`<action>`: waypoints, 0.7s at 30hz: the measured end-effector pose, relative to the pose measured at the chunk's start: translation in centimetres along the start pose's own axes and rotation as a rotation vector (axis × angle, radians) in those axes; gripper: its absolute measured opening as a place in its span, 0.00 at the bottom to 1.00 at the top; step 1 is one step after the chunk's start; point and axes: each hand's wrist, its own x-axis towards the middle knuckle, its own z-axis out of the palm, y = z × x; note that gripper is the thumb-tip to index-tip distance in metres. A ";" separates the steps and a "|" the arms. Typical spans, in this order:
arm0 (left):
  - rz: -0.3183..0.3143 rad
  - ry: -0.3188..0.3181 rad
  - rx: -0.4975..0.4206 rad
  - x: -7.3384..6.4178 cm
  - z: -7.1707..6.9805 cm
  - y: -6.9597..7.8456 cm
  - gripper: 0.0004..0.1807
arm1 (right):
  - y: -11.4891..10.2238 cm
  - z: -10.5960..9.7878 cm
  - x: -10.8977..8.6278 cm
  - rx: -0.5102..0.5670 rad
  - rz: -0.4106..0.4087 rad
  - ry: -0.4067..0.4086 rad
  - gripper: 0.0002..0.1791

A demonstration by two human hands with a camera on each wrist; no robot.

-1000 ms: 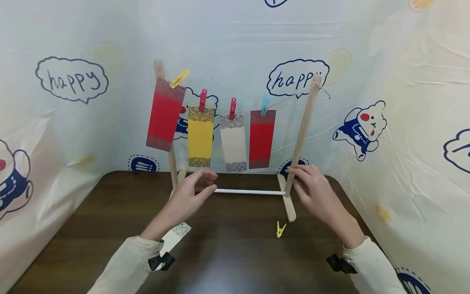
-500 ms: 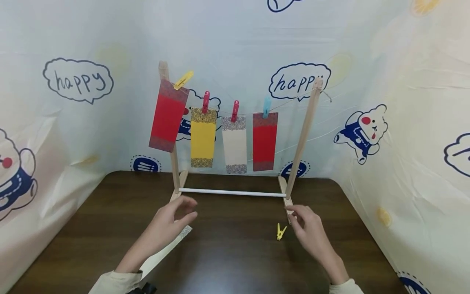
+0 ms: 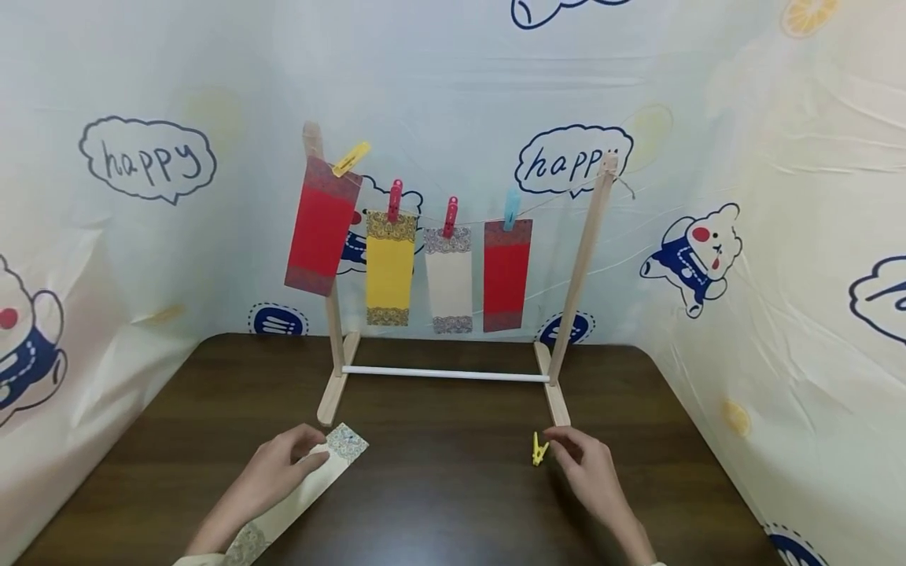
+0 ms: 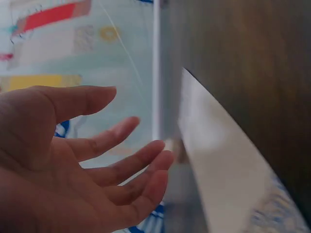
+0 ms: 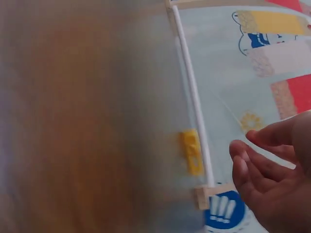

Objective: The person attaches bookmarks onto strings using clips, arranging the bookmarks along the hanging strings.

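Observation:
My left hand (image 3: 258, 483) hovers over a long white paper card (image 3: 307, 491) with patterned ends, lying aslant on the table. In the left wrist view its fingers are spread and hold nothing, with the card (image 4: 223, 141) beside them. Close to a small yellow clothespin (image 3: 537, 454) on the table is my right hand (image 3: 594, 479). The right wrist view shows that hand (image 5: 272, 174) with fingers loosely bent and nothing in them, apart from the clothespin (image 5: 192, 153). Whether the left fingertips touch the card I cannot tell.
Behind stands a wooden frame (image 3: 584, 251) with a white crossbar (image 3: 446, 373). From its string hang a tilted red card (image 3: 322, 228), a yellow card (image 3: 388, 271), a white card (image 3: 449, 281) and another red card (image 3: 506, 275), each clipped by a clothespin. A printed curtain (image 3: 439, 86) surrounds the table.
Both hands have come away from the frame, down and toward me. The left is now over the white card, the right beside the yellow clothespin. The hanging cards stay put.

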 end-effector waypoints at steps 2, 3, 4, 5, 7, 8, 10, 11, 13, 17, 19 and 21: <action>-0.032 -0.030 0.006 0.2 0.2 -1.1 0.13 | 0.6 0.2 -0.3 0.081 0.087 -0.055 0.09; -0.045 -0.036 0.004 0.3 0.3 -1.6 0.14 | 0.9 0.3 -0.3 0.120 0.124 -0.085 0.09; -0.053 -0.034 -0.001 0.4 0.4 -2.1 0.14 | 1.2 0.4 -0.3 0.150 0.152 -0.109 0.09; -0.061 -0.026 -0.008 0.4 0.5 -2.5 0.14 | 1.6 0.5 -0.3 0.178 0.173 -0.130 0.10; -0.082 -0.012 -0.017 0.3 0.5 -3.1 0.15 | 2.1 0.6 -0.3 0.235 0.199 -0.167 0.12; -0.088 -0.002 -0.021 0.2 0.5 -3.4 0.16 | 2.3 0.7 -0.2 0.252 0.203 -0.188 0.14; -0.100 0.013 -0.024 0.0 0.2 -3.9 0.17 | 2.6 0.9 -0.3 0.275 0.204 -0.200 0.15; -0.109 0.014 -0.023 -0.1 0.0 -4.1 0.17 | 2.8 0.9 -0.4 0.282 0.207 -0.201 0.15; -0.124 0.017 -0.010 -0.2 -0.4 -4.5 0.19 | 2.9 0.9 -0.5 0.283 0.211 -0.204 0.15; -0.162 -0.013 0.038 -0.2 -0.8 -4.8 0.24 | 3.1 0.8 -0.6 0.254 0.225 -0.202 0.18; -0.164 -0.042 0.065 -0.1 -0.7 -4.8 0.29 | 3.2 0.8 -0.5 0.215 0.221 -0.206 0.21; -0.160 -0.077 0.097 0.0 -0.4 -4.7 0.34 | 3.1 0.9 -0.4 0.151 0.201 -0.218 0.24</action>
